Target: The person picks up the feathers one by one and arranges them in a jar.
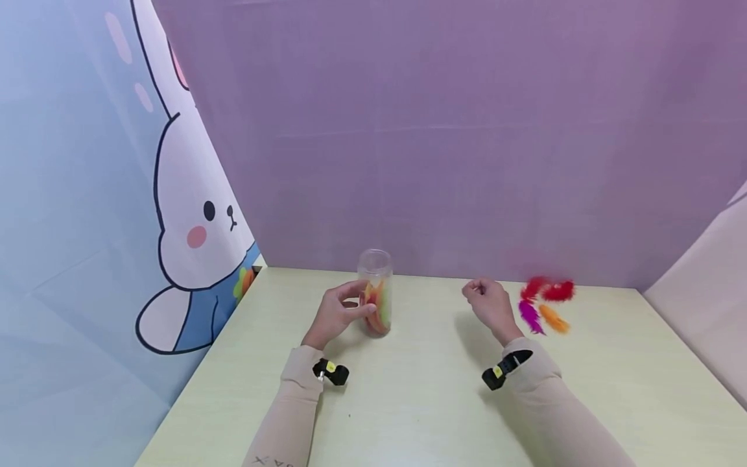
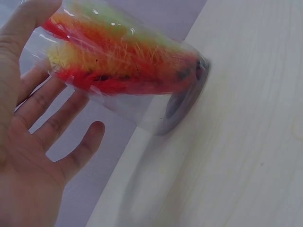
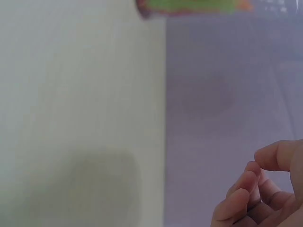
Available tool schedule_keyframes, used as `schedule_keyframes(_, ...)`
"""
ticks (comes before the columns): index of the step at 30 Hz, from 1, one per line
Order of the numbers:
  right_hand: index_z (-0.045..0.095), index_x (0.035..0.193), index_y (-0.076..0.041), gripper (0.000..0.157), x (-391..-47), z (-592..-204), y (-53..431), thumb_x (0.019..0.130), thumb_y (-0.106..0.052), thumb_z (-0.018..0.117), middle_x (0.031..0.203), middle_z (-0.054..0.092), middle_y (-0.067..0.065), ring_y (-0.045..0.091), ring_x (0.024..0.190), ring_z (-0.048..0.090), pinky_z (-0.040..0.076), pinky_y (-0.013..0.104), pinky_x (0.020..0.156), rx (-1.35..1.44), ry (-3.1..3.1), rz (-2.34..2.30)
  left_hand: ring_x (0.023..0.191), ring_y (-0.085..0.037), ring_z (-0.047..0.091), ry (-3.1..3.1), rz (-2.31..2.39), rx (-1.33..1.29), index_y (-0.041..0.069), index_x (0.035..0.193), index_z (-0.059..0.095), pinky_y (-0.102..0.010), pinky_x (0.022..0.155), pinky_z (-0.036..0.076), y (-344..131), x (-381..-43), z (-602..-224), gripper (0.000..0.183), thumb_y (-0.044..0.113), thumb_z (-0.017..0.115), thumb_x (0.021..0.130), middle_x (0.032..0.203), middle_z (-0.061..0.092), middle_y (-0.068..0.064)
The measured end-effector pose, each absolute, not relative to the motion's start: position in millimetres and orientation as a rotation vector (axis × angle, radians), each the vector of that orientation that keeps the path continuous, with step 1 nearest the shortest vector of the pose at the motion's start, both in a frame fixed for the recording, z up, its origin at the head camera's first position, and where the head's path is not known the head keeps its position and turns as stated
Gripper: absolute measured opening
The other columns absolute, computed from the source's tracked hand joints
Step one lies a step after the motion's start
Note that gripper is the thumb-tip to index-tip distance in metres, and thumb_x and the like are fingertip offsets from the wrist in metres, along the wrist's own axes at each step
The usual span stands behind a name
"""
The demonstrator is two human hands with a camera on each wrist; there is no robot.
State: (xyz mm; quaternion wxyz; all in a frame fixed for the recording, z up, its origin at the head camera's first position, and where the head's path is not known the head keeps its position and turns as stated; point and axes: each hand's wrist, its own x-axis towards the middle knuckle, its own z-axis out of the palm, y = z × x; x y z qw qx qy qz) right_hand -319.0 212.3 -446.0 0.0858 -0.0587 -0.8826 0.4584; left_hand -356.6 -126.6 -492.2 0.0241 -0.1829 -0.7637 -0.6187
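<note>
In the head view, my left hand (image 1: 337, 314) grips a clear jar (image 1: 375, 263) from its left side, thumb in front and fingers behind. The jar stands upright on the table. Inside it are red, orange and yellow-green feathers (image 2: 128, 71), seen close in the left wrist view. My right hand (image 1: 489, 303) is raised over the table between the jar and several loose feathers. Its fingers are curled, and in the right wrist view the thumb tip meets the index fingertip (image 3: 253, 166) with nothing visible between them.
Red feathers (image 1: 558, 290), a purple feather (image 1: 531, 318) and an orange feather (image 1: 553, 318) lie on the pale table (image 1: 420, 402) at right. A purple backdrop (image 1: 443, 162) rises along the table's far edge. On the left hangs a blue cloth (image 1: 76, 227) with a rabbit print.
</note>
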Motion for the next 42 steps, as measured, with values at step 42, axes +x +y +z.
schedule_keyframes(42,0.066,0.105,0.001,0.032,-312.5,-476.0,358.7,0.092,-0.028,0.064,0.098,0.068,0.023,0.036,0.084,0.062,0.045,0.039,0.061,-0.389,-3.059,0.802,0.115,-0.026,0.067,-2.351,-1.884,-0.576,0.016,0.135,0.067,-0.045,0.096,0.059,-120.7,-363.1,-490.9,0.056,0.023,0.087,0.083,0.124,0.073,-0.010)
